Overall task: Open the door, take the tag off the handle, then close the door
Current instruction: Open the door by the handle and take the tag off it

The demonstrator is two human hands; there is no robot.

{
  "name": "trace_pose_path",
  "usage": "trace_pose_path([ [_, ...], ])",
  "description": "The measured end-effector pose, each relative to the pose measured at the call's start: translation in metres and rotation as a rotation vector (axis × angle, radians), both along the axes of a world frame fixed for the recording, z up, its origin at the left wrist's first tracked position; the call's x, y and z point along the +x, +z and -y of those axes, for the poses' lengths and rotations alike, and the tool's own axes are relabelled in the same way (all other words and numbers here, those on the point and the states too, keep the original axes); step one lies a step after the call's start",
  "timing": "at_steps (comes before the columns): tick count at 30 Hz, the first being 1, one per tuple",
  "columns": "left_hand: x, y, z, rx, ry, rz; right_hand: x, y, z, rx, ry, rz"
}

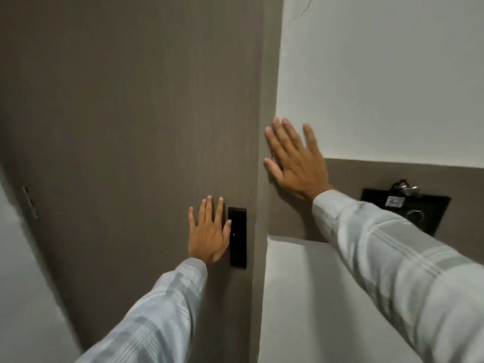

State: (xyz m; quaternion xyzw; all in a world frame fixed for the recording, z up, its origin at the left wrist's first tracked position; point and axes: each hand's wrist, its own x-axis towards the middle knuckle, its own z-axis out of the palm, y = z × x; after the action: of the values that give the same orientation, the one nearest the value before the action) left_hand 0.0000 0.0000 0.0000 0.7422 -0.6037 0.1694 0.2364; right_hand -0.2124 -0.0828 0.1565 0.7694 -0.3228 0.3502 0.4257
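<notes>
- Pressing flat on the tall grey-brown wood-grain door [131, 113], the left hand [209, 231] lies with its fingers spread and its grip fully open, holding nothing; its thumb touches the left edge of the black rectangular lock plate [237, 237] near the door's right edge.
- The right hand [296, 163] is likewise splayed with an open, empty grip, its palm against the matching grey-brown door frame [262, 74] where that meets the white plaster wall [379, 74].
- The door appears shut or nearly so, flush with the frame; no lever or knob shows on this side, and no tag is in view, so the handle that carries it is probably on the far face.
- Judging by its size, the door is stiff and heavy and should swing on the metal hinge [29, 203] at its left edge; a push near the lock plate, far from the hinge, would give the best leverage.
- The tag is probably light and flimsy, best lifted by its loop; that cannot be checked here.
- Room is tight: a white ledge [314, 284] juts out at lower right, and a black wall panel [408, 213] with something small hanging from its top edge sits just beyond the right sleeve [392, 258].
</notes>
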Motion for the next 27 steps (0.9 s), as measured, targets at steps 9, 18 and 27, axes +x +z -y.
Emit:
trace_pose_path([
  [9,0.010,-0.068,-0.006,0.117,0.077,-0.140,0.003,-0.003,0.016,-0.110,-0.039,-0.006],
  [18,-0.010,-0.078,-0.015,0.142,0.070,-0.546,0.003,-0.001,0.014,-0.095,-0.072,-0.004],
  [27,0.033,-0.060,-0.035,0.155,-0.030,0.000,0.001,0.001,0.009,-0.021,-0.043,-0.012],
])
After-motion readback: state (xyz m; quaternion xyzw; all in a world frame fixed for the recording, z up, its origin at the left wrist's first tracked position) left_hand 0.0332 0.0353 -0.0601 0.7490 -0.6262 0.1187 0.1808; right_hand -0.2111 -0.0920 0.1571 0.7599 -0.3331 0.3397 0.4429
